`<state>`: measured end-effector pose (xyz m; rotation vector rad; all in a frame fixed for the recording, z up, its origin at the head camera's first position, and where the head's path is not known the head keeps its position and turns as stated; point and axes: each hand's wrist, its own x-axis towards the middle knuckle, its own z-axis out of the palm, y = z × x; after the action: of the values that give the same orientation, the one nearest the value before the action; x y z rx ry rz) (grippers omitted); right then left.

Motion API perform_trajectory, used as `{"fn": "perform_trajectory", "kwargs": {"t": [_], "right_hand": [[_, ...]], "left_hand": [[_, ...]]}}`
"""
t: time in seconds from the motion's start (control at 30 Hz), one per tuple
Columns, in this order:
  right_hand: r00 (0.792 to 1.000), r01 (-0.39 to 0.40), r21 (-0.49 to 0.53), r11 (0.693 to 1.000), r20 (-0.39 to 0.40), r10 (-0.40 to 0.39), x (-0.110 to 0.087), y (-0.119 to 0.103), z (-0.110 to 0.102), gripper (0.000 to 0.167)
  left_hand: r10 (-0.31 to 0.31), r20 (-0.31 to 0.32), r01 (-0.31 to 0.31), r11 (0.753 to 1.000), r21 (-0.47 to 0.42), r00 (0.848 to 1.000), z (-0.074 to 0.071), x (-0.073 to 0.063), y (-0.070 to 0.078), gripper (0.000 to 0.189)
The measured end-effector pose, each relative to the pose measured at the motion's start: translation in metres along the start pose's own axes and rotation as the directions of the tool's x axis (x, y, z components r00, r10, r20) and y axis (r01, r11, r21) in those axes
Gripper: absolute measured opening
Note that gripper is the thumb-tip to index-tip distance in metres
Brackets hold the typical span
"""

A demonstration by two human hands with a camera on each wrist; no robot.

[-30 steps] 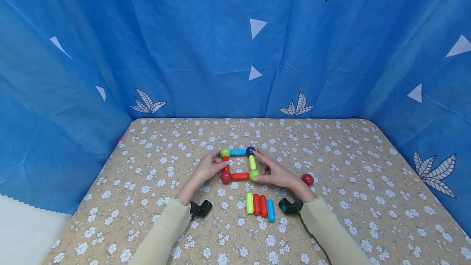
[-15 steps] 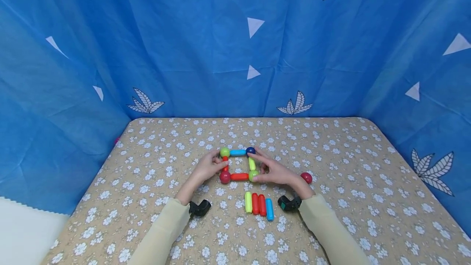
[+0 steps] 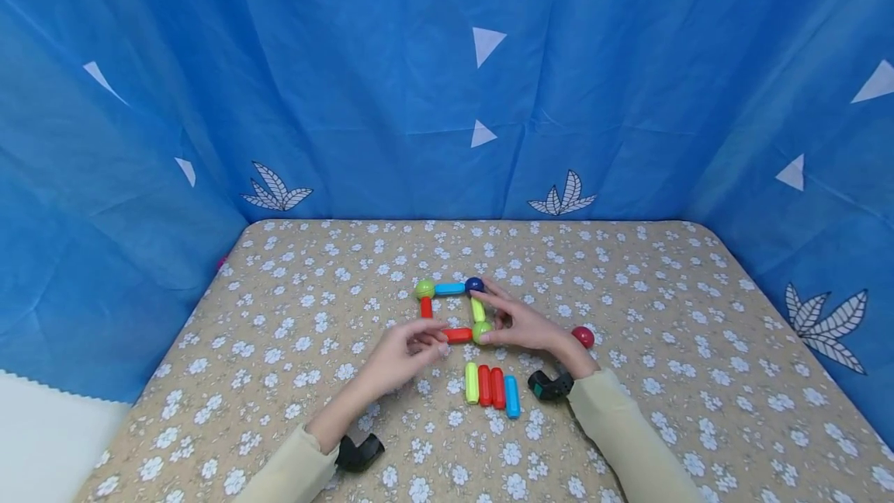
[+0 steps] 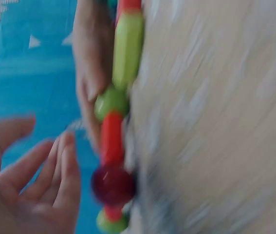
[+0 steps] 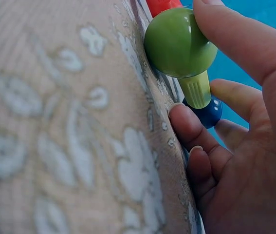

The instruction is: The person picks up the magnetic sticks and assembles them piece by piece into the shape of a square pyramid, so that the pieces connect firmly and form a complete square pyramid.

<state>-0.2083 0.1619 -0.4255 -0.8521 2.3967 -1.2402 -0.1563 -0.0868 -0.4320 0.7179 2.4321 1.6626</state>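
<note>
A square of toy building sticks and balls lies on the table. Its far side is a blue stick (image 3: pixel 449 289) between a green ball (image 3: pixel 424 289) and a dark blue ball (image 3: pixel 474 285). My right hand (image 3: pixel 524 324) holds the right side, thumb on the near green ball (image 5: pixel 179 41), index finger at the blue one, with a yellow-green stick (image 5: pixel 195 88) between them. My left hand (image 3: pixel 398 355) hovers at the near left corner, fingers loosely bent around nothing. It hides the red ball (image 4: pixel 113 185) in the head view; the left wrist view shows a gap between them.
Below the square lie a loose yellow-green stick (image 3: pixel 472 383), two red sticks (image 3: pixel 491 386) and a blue stick (image 3: pixel 512 397), side by side. A loose red ball (image 3: pixel 583 337) sits beside my right wrist. Blue curtains (image 3: pixel 447 99) border the table.
My left hand has let go of the red stick on the square's left side and moved nearer and slightly right. The right hand keeps its place on the square.
</note>
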Motion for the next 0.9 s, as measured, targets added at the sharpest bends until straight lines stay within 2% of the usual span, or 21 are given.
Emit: {"fn": "perform_trajectory", "kwargs": {"t": [0.07,0.13,0.23,0.33,0.43,0.57,0.7,0.8,0.9], "right_hand": [[1.000,0.003,-0.015,1.000,-0.009,-0.003,0.002,0.008,0.002,0.070],[1.000,0.003,-0.026,1.000,-0.016,-0.003,0.004,0.017,0.004,0.070],[1.000,0.001,-0.025,1.000,-0.016,-0.001,0.007,0.029,0.006,0.071],[1.000,0.002,-0.009,1.000,-0.014,-0.002,0.008,0.033,0.006,0.072],[1.000,0.020,-0.013,1.000,-0.022,-0.021,0.008,0.033,0.005,0.072],[0.999,0.024,-0.021,1.000,-0.023,-0.024,0.005,0.011,-0.001,0.069],[0.999,0.021,-0.034,0.999,-0.031,-0.022,0.006,0.015,-0.001,0.070],[0.999,0.027,-0.042,0.999,-0.040,-0.029,0.010,0.033,0.003,0.073],[0.999,0.027,-0.030,0.999,-0.033,-0.028,0.007,0.036,0.007,0.074]], "left_hand": [[-0.015,0.152,0.025,0.997,-0.068,0.988,0.008,-0.007,-0.003,0.042],[-0.025,0.256,0.049,0.995,-0.087,0.966,0.013,-0.011,-0.007,0.048],[-0.025,0.306,0.034,0.999,-0.026,0.952,0.019,-0.013,-0.013,0.057],[-0.013,0.300,-0.017,0.995,0.099,0.954,0.024,-0.014,-0.015,0.063],[0.008,0.275,-0.067,0.976,0.206,0.962,0.030,-0.014,-0.013,0.068],[0.019,0.226,-0.092,0.945,0.313,0.974,0.036,-0.011,-0.010,0.072],[0.034,0.205,-0.108,0.926,0.362,0.978,0.038,-0.009,-0.010,0.064],[0.045,0.183,-0.109,0.928,0.356,0.982,0.040,-0.011,-0.011,0.060],[0.060,0.172,-0.116,0.934,0.339,0.983,0.044,-0.016,-0.014,0.061]]}}
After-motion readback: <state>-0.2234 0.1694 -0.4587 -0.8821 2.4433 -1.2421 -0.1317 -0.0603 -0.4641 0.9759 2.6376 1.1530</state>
